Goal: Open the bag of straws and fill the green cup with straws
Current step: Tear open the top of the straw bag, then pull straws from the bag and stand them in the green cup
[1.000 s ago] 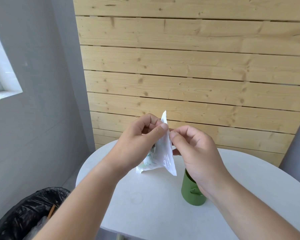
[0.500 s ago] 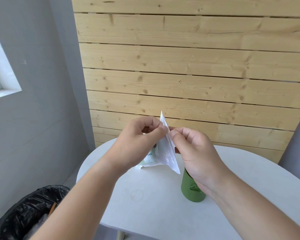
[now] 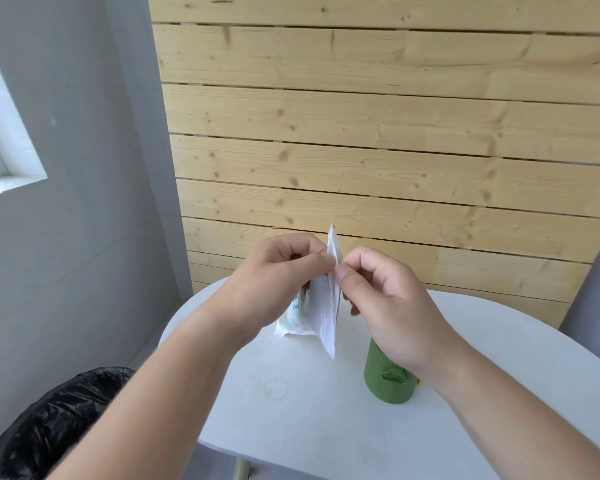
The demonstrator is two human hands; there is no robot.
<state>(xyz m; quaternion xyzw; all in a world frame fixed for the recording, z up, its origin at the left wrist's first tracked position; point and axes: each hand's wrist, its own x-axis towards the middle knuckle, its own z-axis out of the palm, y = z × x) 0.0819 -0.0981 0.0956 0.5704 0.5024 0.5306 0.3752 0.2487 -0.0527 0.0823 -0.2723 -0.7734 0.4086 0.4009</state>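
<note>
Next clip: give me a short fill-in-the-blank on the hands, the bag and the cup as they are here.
1. Of the left hand and right hand, ____ pinch the bag.
2. The cup standing on the table is coloured ____.
3. The cup is partly hidden by the ____ hand.
4. The bin liner left of the table is ____.
Missing words: both; green; right; black.

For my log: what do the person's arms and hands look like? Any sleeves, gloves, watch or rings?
Both are bare. The left hand and right hand wear no gloves, and no ring shows on either. The left forearm and right forearm show no sleeve, watch or bracelet down to the frame edge.
</note>
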